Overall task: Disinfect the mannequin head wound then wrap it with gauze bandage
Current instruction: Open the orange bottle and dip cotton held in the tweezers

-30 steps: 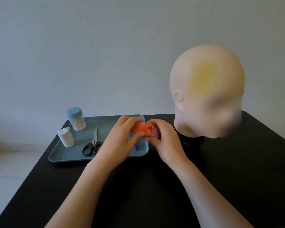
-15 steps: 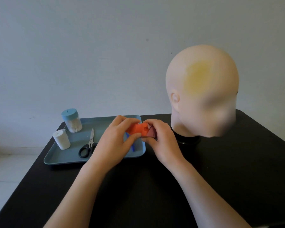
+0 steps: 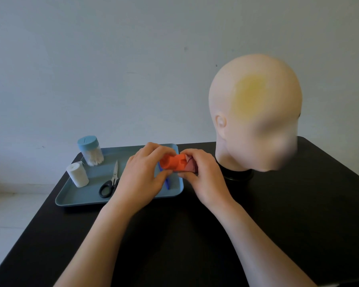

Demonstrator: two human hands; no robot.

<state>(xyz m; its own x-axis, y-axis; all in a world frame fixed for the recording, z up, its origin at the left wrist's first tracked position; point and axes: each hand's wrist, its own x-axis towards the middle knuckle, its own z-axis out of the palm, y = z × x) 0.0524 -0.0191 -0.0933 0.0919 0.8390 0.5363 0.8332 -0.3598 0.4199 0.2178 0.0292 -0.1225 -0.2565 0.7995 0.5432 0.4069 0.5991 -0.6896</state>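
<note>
Black matte tabletop (image 3: 257, 224), pale wall behind: small orange-capped plastic disinfectant bottle (image 3: 173, 161), light, rigid, likely slick, pinched above the grey-blue tray (image 3: 120, 198) rim by left hand (image 3: 142, 178) on cap, right hand (image 3: 203, 176) on body, beside the bald mannequin head (image 3: 255, 112)

The mannequin head (image 3: 255, 112) has its face blurred, and fingers (image 3: 195, 157) hide the orange object's (image 3: 173, 163) right end.

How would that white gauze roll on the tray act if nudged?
The gauze roll stands on end on the tray, so it would probably tip, then roll. It looks soft and light, likely squashing slightly under a hand.
</note>
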